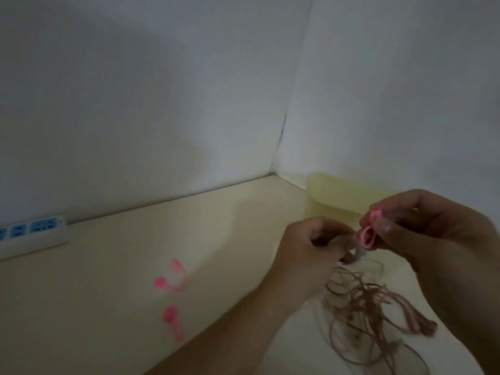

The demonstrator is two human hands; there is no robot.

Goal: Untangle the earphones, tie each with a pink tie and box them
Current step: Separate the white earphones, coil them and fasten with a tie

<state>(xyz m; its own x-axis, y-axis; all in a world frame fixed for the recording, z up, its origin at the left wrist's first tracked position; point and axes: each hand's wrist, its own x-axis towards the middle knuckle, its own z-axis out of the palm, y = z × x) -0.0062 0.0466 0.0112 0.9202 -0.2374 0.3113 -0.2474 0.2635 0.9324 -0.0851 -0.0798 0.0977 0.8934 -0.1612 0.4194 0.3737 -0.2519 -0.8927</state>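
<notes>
My left hand (pixel 313 250) grips a bundled white earphone cable (pixel 439 253) above the table. My right hand (pixel 433 234) pinches a pink tie (pixel 449 236) looped around that bundle. Below both hands a tangle of pinkish-brown earphone cables (pixel 378 307) lies on the cream table (pixel 135 293). Two more pink ties lie loose to the left, one curled (pixel 173 277) and one straighter (pixel 173 322). A pale yellow box (pixel 338 193) stands behind my hands against the right wall. The picture is blurred.
A white power strip with blue sockets (pixel 32 231) lies along the back wall at the far left. White walls meet in a corner (pixel 276 171) behind the table.
</notes>
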